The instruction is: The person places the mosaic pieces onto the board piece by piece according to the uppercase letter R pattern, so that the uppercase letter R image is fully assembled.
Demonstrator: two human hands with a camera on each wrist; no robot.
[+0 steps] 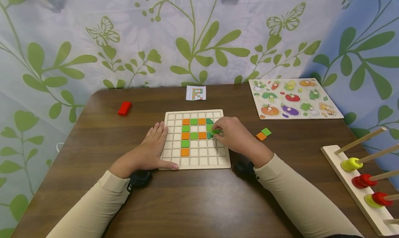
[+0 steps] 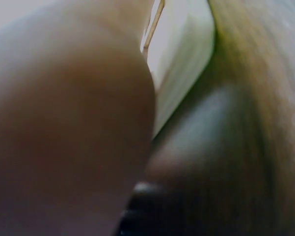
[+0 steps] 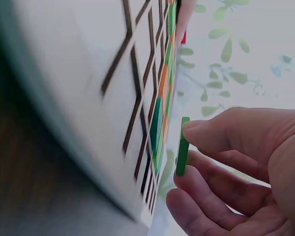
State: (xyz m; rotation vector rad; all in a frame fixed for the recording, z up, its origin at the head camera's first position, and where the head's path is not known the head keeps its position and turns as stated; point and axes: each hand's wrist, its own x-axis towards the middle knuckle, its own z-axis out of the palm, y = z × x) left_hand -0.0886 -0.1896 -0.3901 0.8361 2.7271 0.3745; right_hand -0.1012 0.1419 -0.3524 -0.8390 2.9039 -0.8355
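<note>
A wooden grid board (image 1: 204,161) lies on the table, with orange, green and dark-green rounded tiles set in it in the shape of a letter P. My left hand (image 1: 149,151) rests at the board's left edge, fingers straight and thumb along the near edge. In the left wrist view, the hand hides most of the board. My right hand (image 1: 235,134) pinches a green tile (image 3: 182,147) between thumb and fingers, over the right side of the board. Seen from the right wrist, that tile stands on edge, apart from the board's surface.
Right of the board lie a green tile (image 1: 266,131) and an orange tile (image 1: 261,136). A small pattern card (image 1: 191,93) sits behind the board, a red block (image 1: 124,108) at back left. A vegetable puzzle (image 1: 299,108) and a ring-and-peg stacker (image 1: 349,179) occupy the right side.
</note>
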